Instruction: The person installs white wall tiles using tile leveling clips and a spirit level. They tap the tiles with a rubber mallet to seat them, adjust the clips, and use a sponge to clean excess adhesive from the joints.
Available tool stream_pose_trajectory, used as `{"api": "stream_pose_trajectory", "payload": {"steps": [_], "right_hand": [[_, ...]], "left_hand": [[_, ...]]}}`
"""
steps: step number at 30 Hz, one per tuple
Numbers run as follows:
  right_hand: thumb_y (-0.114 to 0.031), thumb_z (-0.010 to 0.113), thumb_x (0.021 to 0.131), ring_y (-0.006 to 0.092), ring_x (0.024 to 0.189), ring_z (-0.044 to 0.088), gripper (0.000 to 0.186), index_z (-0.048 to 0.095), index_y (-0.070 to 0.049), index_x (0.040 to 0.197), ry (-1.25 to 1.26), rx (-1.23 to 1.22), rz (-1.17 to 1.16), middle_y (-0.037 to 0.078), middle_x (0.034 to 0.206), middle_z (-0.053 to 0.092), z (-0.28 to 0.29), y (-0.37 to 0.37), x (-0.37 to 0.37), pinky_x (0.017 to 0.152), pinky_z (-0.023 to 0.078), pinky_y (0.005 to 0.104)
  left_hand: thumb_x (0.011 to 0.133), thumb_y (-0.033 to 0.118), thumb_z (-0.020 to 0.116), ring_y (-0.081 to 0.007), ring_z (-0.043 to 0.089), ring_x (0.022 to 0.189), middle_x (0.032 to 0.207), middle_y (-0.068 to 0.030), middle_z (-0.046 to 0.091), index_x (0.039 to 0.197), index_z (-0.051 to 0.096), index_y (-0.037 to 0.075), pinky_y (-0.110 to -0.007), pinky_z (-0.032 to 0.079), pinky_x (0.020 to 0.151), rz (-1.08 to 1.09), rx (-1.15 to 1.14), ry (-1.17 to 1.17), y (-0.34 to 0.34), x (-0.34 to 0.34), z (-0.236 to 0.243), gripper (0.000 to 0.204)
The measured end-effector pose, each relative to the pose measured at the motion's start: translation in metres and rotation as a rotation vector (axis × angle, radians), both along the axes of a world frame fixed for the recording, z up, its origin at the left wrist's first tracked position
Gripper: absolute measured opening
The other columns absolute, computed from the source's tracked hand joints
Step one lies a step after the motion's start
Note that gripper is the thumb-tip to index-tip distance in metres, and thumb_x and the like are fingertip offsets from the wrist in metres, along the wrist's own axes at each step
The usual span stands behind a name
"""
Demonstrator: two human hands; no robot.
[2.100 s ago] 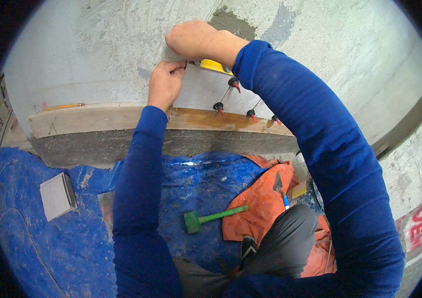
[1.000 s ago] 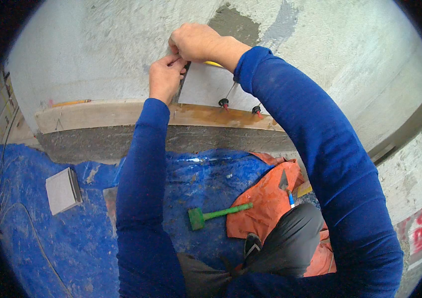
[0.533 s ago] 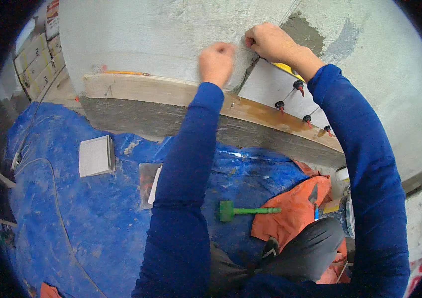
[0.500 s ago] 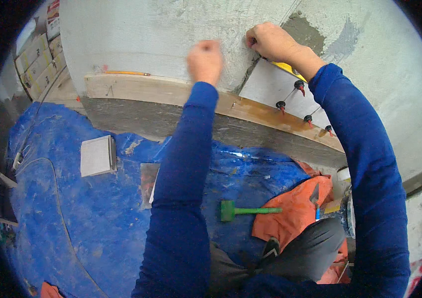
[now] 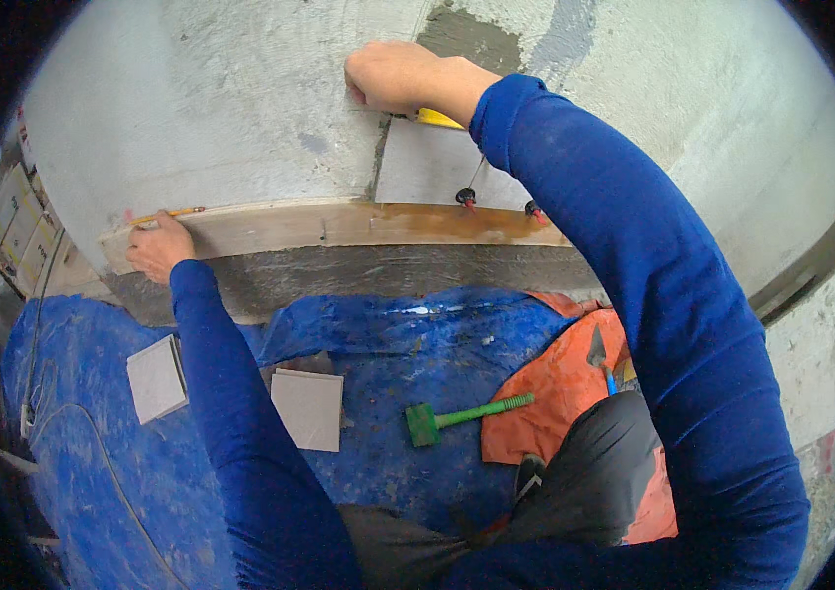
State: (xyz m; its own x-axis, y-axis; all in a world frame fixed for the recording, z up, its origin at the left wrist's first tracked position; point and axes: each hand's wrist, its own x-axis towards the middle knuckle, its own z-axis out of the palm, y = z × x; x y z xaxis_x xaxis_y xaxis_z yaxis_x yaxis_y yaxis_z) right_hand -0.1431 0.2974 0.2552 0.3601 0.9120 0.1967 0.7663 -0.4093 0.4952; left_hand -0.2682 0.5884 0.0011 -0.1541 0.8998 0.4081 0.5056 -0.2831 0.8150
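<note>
My left hand (image 5: 159, 249) is at the left end of a long wooden strip (image 5: 270, 228) fixed along the wall. Its bent fingers close on a yellow pencil (image 5: 181, 211) lying along the strip's top edge. Higher up, my right hand (image 5: 393, 77) is closed against the wall, palm side hidden; whatever it may hold cannot be made out. Just below it, a light grey tile (image 5: 427, 162) rests on the strip, with a yellow tool edge (image 5: 439, 119) showing above. Black-and-red tile-levelling knobs (image 5: 466, 197) sit along the tile's lower edge, partly behind my right sleeve.
A blue tarp (image 5: 368, 334) covers the floor. On it lie two stacks of tiles, one left (image 5: 156, 380) and one middle (image 5: 307, 411), and a green mallet (image 5: 424, 425). A trowel (image 5: 597, 349) rests on an orange cloth (image 5: 545, 423). A cable (image 5: 108, 467) runs at left, near boxes (image 5: 19, 221).
My left hand has moved left and down to the pencil on the strip. The view has shifted to the right; my right hand stays by the tile's upper left corner.
</note>
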Motion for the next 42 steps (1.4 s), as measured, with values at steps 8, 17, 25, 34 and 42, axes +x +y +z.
{"api": "stream_pose_trajectory", "payload": {"steps": [8, 17, 25, 34, 42], "right_hand": [[-0.004, 0.064, 0.076, 0.038, 0.091, 0.071, 0.016, 0.074, -0.004, 0.089, -0.015, 0.006, 0.03, 0.022, 0.091, 0.072, 0.0, -0.001, -0.002, 0.079, 0.056, 0.0464], [-0.001, 0.06, 0.074, 0.0388, 0.087, 0.07, 0.017, 0.072, -0.001, 0.088, -0.003, -0.014, 0.074, 0.021, 0.086, 0.071, 0.001, -0.004, 0.0, 0.077, 0.055, 0.0464], [-0.002, 0.063, 0.075, 0.0383, 0.087, 0.07, 0.017, 0.072, -0.002, 0.09, 0.024, -0.024, 0.055, 0.02, 0.085, 0.072, 0.002, -0.004, -0.001, 0.078, 0.055, 0.0456], [-0.006, 0.064, 0.077, 0.0376, 0.089, 0.07, 0.016, 0.073, -0.004, 0.09, -0.026, 0.008, 0.099, 0.02, 0.088, 0.072, -0.003, -0.002, 0.009, 0.079, 0.055, 0.0458], [-0.003, 0.062, 0.077, 0.0373, 0.091, 0.071, 0.018, 0.074, -0.005, 0.09, 0.052, -0.018, 0.031, 0.02, 0.09, 0.073, 0.001, 0.0, 0.009, 0.078, 0.055, 0.0454]], "left_hand": [[0.089, 0.031, 0.067, -0.039, 0.058, 0.111, 0.118, -0.0301, 0.055, 0.116, 0.067, -0.005, -0.05, 0.05, 0.092, -0.028, -0.013, 0.017, -0.007, 0.014, 0.003, 0.045], [0.086, 0.006, 0.057, -0.0429, 0.063, 0.108, 0.119, -0.0366, 0.057, 0.117, 0.062, -0.014, -0.048, 0.054, 0.091, -0.391, -0.476, -0.919, 0.019, 0.025, 0.015, 0.037], [0.083, 0.007, 0.058, -0.0425, 0.067, 0.101, 0.111, -0.0338, 0.065, 0.116, 0.063, -0.011, -0.046, 0.052, 0.093, -0.277, -0.282, -0.678, 0.015, 0.03, 0.023, 0.038], [0.085, 0.033, 0.056, -0.0412, 0.06, 0.12, 0.13, -0.024, 0.064, 0.121, 0.069, -0.001, -0.05, 0.046, 0.102, -0.268, -0.177, 0.232, 0.114, -0.003, -0.004, 0.051], [0.081, 0.039, 0.061, -0.0358, 0.064, 0.114, 0.118, -0.023, 0.069, 0.114, 0.072, -0.001, -0.048, 0.049, 0.096, -0.376, -0.007, 0.616, 0.157, -0.006, -0.004, 0.052]]}}
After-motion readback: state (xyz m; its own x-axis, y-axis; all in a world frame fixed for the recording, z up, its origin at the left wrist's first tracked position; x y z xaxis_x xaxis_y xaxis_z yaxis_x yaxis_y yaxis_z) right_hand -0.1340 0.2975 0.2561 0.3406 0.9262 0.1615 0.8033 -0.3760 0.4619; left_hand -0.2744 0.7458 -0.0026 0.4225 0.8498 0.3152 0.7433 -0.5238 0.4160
